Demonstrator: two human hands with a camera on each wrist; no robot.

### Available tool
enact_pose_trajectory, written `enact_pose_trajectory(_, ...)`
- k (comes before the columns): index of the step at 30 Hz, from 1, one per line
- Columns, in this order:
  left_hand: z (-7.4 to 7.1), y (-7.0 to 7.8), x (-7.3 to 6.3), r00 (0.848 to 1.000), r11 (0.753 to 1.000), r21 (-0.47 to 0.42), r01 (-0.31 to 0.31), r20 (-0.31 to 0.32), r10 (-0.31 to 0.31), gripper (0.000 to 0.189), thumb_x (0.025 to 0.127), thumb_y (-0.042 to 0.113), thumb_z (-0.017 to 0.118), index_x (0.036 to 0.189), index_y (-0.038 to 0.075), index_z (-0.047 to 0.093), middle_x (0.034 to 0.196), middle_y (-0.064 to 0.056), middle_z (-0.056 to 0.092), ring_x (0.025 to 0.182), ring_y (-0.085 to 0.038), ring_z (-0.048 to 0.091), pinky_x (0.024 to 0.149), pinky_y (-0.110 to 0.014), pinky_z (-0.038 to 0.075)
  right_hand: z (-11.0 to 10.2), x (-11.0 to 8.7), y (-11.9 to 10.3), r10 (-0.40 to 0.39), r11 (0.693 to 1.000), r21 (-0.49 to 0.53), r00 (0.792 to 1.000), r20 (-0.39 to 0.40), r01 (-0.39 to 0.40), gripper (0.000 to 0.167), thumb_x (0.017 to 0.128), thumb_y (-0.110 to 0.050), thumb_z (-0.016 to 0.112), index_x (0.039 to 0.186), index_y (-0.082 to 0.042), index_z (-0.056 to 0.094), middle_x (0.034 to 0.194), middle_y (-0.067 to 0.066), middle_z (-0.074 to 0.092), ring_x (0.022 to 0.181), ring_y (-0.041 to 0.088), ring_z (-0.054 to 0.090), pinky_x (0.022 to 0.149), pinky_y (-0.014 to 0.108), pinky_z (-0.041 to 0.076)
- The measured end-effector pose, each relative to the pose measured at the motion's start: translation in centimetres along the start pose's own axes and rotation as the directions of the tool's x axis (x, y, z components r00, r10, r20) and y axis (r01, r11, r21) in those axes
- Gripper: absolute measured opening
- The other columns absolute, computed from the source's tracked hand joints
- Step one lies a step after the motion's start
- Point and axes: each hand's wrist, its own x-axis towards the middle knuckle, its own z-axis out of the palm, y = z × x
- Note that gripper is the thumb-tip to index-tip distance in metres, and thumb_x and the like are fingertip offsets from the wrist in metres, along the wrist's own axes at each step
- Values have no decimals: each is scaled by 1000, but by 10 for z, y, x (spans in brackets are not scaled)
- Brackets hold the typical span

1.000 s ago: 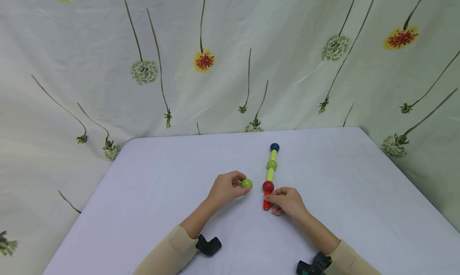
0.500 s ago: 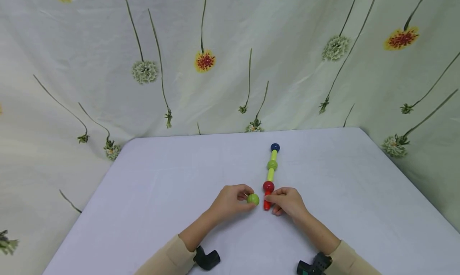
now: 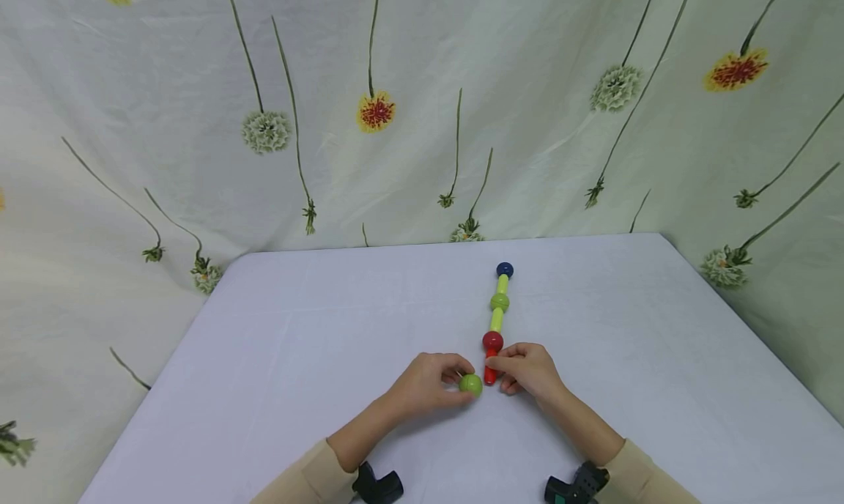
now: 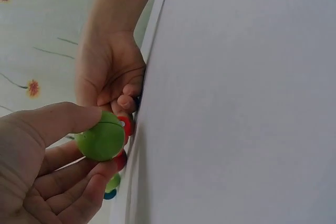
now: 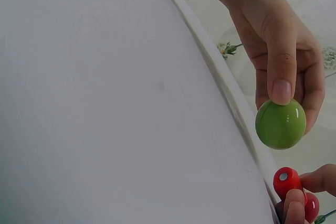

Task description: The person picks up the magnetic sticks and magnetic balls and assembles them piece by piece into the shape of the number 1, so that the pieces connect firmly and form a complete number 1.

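Observation:
My left hand (image 3: 431, 383) pinches a green ball (image 3: 471, 385) between thumb and fingers, just left of the near end of a red rod (image 3: 491, 373). My right hand (image 3: 532, 373) holds that rod from the right. A silvery disc shows on the rod's end face (image 5: 283, 177) in the right wrist view. The rod begins a straight chain running away from me: a red ball (image 3: 492, 341), a yellow-green rod (image 3: 497, 320), a second green ball (image 3: 499, 302), another yellow-green rod (image 3: 502, 284) and a dark blue ball (image 3: 505, 270) at the far end.
The chain lies on a table with a white cloth (image 3: 297, 343). Behind it hangs a pale curtain (image 3: 409, 167) printed with flowers. Black wrist cameras, one left (image 3: 379, 484) and one right (image 3: 577, 483), sit by the beige sleeves.
My left hand has brought the green ball nearer to me and rightward, from beside the red ball to beside the red rod's near end. The right hand and chain stay in place.

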Motion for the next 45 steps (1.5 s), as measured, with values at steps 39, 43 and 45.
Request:
enact_pose_trajectory(39, 36, 10, -2, 993, 1000, 17, -2, -116, 4, 28, 77, 18, 84, 100, 9, 70, 91, 8, 68, 80, 1, 60, 75, -19, 51, 1, 4, 3, 17, 1000, 3, 1000, -13, -17, 22, 82, -14, 76, 91, 3, 67, 60, 5, 59, 44, 11, 52, 46, 21, 48)
enact_pose_trajectory(43, 37, 11, 0, 992, 1000, 24, -7, -122, 10, 29, 77, 18, 84, 100, 8, 70, 91, 7, 68, 80, 1, 59, 75, -18, 51, 0, 4, 3, 21, 1000, 6, 1000, -13, -21, 21, 83, -14, 76, 91, 3, 67, 61, 5, 59, 44, 11, 52, 46, 22, 48)
enact_pose_trajectory(45, 37, 11, 0, 992, 1000, 27, -12, -127, 16, 29, 77, 17, 84, 100, 8, 70, 91, 6, 68, 80, 0, 59, 75, -18, 51, 0, 4, 3, 24, 1000, 8, 1000, -13, -24, 21, 83, -14, 76, 91, 3, 67, 60, 5, 59, 44, 11, 52, 46, 22, 48)
